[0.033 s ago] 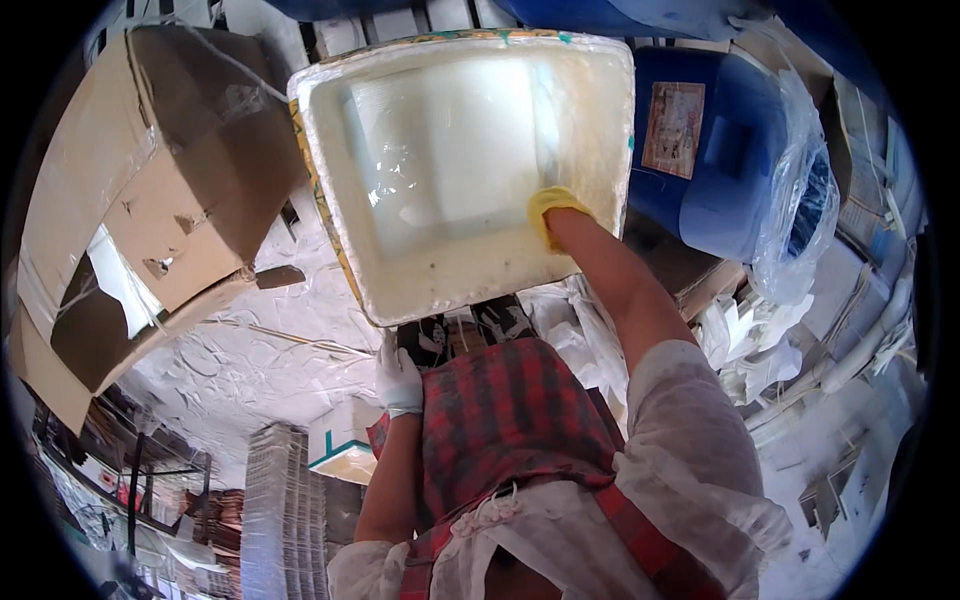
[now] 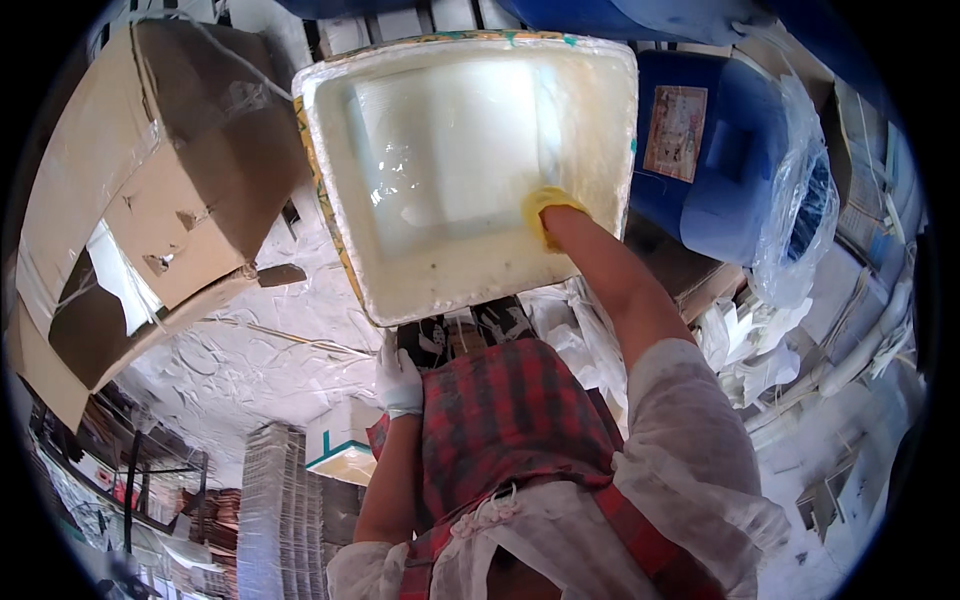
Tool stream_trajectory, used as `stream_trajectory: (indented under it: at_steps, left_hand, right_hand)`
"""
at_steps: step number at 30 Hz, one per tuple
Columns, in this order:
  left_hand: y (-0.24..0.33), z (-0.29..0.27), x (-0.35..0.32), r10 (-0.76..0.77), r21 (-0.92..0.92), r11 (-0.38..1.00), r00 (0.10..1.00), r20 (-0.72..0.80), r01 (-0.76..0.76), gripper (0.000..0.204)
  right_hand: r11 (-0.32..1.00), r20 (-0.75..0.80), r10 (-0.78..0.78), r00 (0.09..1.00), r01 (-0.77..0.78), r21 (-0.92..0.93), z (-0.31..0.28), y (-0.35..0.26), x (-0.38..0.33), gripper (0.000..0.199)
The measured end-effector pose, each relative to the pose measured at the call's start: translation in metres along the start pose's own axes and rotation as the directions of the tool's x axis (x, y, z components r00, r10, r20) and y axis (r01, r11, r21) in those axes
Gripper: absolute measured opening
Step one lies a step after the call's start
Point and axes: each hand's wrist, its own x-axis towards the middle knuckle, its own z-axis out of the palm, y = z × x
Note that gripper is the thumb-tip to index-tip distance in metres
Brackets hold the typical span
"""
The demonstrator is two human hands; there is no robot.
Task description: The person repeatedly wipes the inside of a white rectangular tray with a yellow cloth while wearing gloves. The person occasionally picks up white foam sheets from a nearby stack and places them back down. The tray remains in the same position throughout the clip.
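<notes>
A large white foam box with yellow-and-green tape along its rim stands before me. Pale, milky liquid with bright glints fills its bottom. My right hand, in a yellow glove, reaches down inside the box near its right wall. Only the glove's cuff and back show; the fingers are hidden, so whatever they touch cannot be seen. My left hand wears a white glove and rests beside my red-and-black checked apron, just below the box's near left corner. Its fingers lie stretched out and hold nothing that I can see.
Left of the box is a torn, opened cardboard carton. A blue plastic drum with a label, partly wrapped in clear film, lies to the right. Crumpled white scraps and a small white box with green tape are nearer me.
My right hand has shifted very slightly to the left inside the box. The left hand stays where it was.
</notes>
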Motion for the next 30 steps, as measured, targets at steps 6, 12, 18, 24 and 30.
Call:
stream_trajectory:
  at_steps: [6, 12, 18, 24, 30]
  left_hand:
    - [-0.006, 0.003, -0.006, -0.001, -0.053, 0.999, 0.999, -0.044, -0.002, 0.041]
    - [-0.018, 0.017, -0.012, 0.012, -0.03, 0.999, 0.995, -0.097, -0.015, 0.037]
    - [-0.01, 0.014, -0.012, -0.033, -0.041, 0.999, 0.994, -0.102, 0.029, 0.037]
    - [-0.008, 0.016, -0.014, 0.027, -0.026, 0.999, 0.989, -0.146, -0.031, 0.038]
    - [0.007, 0.014, -0.009, 0.052, -0.008, 0.999, 0.988, -0.149, -0.053, 0.04]
  right_hand:
    - [0.992, -0.051, -0.127, 0.991, 0.126, -0.021, -0.108, -0.034, 0.049, 0.025]
    - [0.937, 0.008, -0.345, 0.939, 0.345, -0.047, -0.129, -0.074, 0.012, 0.032]
    - [0.864, -0.158, -0.185, 0.97, 0.238, 0.443, -0.103, -0.108, 0.003, 0.044]
    - [-0.493, -0.55, -0.106, 0.828, 0.437, 0.752, -0.118, -0.06, 0.085, 0.048]
    - [-0.736, -0.362, -0.089, 0.928, 0.184, 0.651, -0.064, -0.019, 0.14, 0.045]
